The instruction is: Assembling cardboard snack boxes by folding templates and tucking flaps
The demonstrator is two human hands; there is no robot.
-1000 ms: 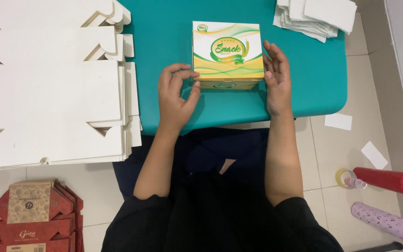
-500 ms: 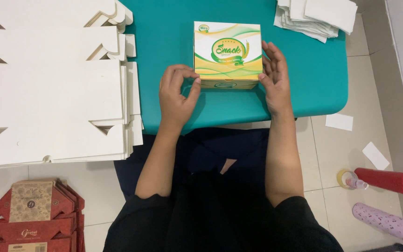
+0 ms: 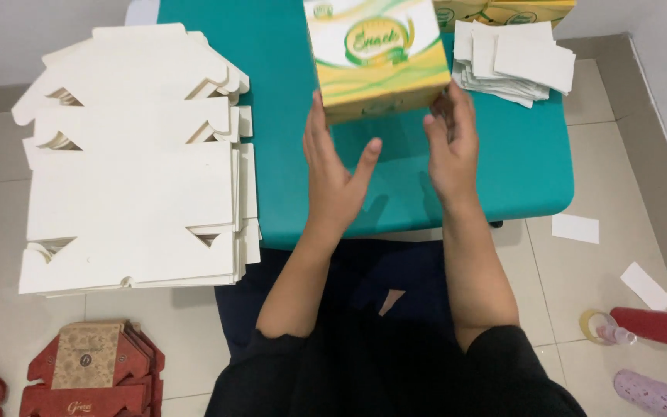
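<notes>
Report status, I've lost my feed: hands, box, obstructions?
Left hand and right hand hold the yellow-and-white printed cardboard box above the teal table. White paper slips beside it. Nothing blocking.

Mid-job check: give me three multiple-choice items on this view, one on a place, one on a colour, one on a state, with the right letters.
1. Where does the stack of flat white cardboard blanks lie?
A. at the table's left edge
B. on the person's lap
C. under the table

2. What colour is the table top?
A. red
B. teal
C. grey

3. How is the yellow and white box held?
A. lying flat on the table
B. between left hand and right hand
C. in one hand only

Answers: 1 A, the blanks overhang the left side. 2 B, bare teal surface shows. 3 B, a hand sits at each side.
</notes>
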